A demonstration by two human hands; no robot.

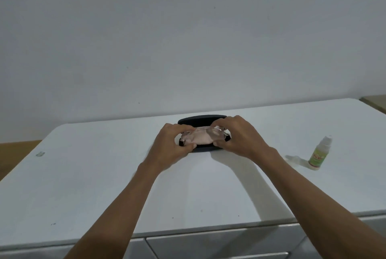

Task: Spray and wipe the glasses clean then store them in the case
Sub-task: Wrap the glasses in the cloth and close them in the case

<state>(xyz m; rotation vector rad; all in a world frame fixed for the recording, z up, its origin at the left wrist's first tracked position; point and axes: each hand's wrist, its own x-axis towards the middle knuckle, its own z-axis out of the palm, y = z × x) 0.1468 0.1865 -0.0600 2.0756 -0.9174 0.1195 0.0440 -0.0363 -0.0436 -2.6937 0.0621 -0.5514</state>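
Observation:
A black glasses case (201, 119) lies open near the far edge of the white table (83, 175). Over its open tray I hold a pair of clear-framed glasses (217, 133) with a pale pink cloth (200, 139) bunched at the lenses. My left hand (169, 148) grips the left end of the glasses and cloth. My right hand (240, 135) pinches the right end. The hands hide most of the case's lower half. A small spray bottle (319, 153) with a green label stands upright to the right.
A plain white wall (188, 39) rises right behind the table. Drawer fronts (219, 244) show below the table's near edge. Wooden floor (12, 154) is visible at the far left, and a tan surface (376, 102) at the far right.

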